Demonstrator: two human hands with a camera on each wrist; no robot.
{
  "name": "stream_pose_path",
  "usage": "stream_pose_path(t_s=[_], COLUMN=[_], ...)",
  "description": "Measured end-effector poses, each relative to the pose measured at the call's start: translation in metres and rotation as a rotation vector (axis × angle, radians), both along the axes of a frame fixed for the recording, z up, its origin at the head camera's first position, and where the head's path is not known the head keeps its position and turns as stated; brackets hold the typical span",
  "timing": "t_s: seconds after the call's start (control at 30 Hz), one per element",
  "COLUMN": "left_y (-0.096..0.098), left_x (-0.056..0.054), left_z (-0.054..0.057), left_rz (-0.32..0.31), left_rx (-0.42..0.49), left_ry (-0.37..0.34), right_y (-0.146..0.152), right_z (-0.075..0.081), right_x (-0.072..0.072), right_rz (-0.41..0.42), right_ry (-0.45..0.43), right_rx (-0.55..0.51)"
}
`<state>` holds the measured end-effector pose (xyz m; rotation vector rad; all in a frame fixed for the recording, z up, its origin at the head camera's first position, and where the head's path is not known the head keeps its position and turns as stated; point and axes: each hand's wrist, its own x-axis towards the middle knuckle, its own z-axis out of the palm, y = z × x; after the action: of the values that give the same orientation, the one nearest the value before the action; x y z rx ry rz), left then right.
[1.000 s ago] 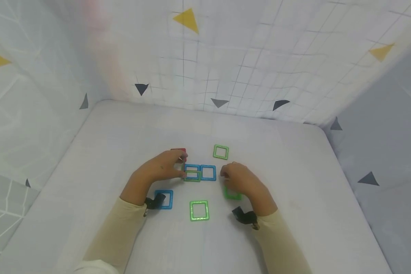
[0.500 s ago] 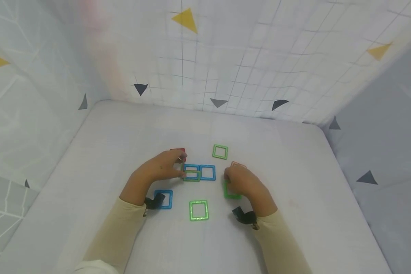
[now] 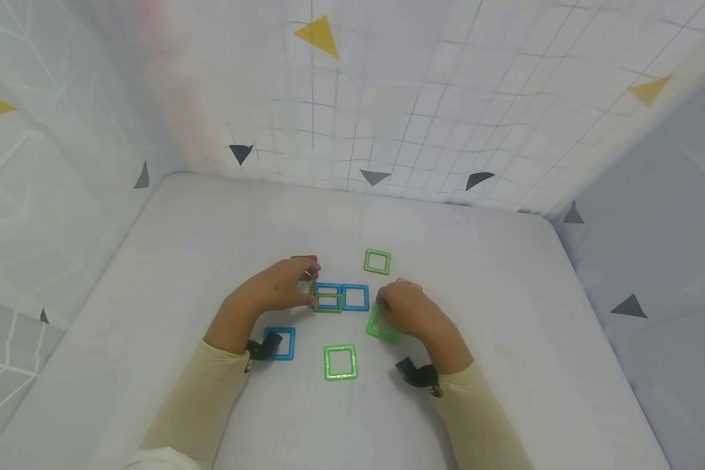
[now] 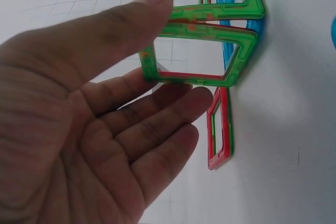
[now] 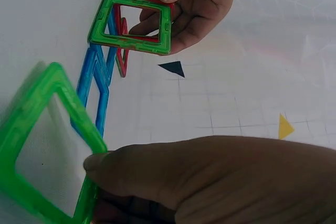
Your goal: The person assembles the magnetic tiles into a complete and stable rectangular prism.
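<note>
My left hand (image 3: 279,284) pinches an upright green magnetic tile (image 4: 244,59) by its side, thumb on one face and fingertips behind. Red edging shows along that tile in the left wrist view. It stands over the left of two blue magnetic tiles (image 3: 355,286) lying side by side on the table. To the right, my right hand (image 3: 411,307) grips another green magnetic tile (image 5: 79,113) between thumb and fingers. That tile is tilted, its far corner partly hidden by the hand in the head view. A red tile (image 3: 303,258) lies just beyond my left fingers.
A loose green tile (image 3: 377,271) lies farther back, and another (image 3: 341,376) lies nearer. One blue tile (image 3: 292,343) sits partly under the left wrist camera. An orange tile (image 3: 410,282) shows behind my right hand. The white grid-patterned wall (image 3: 429,117) rises at the back.
My right hand reached back to the green tile at the right, took hold of it and moved it left, turning it. The orange tile came into view. The left hand has kept its place.
</note>
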<state>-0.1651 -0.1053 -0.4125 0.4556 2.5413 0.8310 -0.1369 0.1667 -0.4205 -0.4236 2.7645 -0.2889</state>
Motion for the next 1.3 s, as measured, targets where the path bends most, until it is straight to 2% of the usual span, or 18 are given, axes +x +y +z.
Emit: stream_pose_path(t_s=[0.27,0.5,0.7,1.3], left_y=[0.001,0.001,0.001,0.000], left_x=[0.000,-0.001,-0.001,-0.001], left_z=[0.000,0.000,0.000,0.000], left_rz=[0.004,0.000,-0.010,-0.033], left_rx=[0.000,0.009,0.011,0.014], left_ry=[-0.006,-0.002,-0.001,0.022], right_y=[-0.003,-0.004,-0.010,-0.024], right_z=[0.005,0.005,0.011,0.005], right_x=[0.003,0.004,0.007,0.014], right_rz=[-0.012,0.020,0.030,0.160], right_ry=[0.085,0.181,0.215,0.352], right_rx=[-0.068,-0.121,-0.159,-0.156])
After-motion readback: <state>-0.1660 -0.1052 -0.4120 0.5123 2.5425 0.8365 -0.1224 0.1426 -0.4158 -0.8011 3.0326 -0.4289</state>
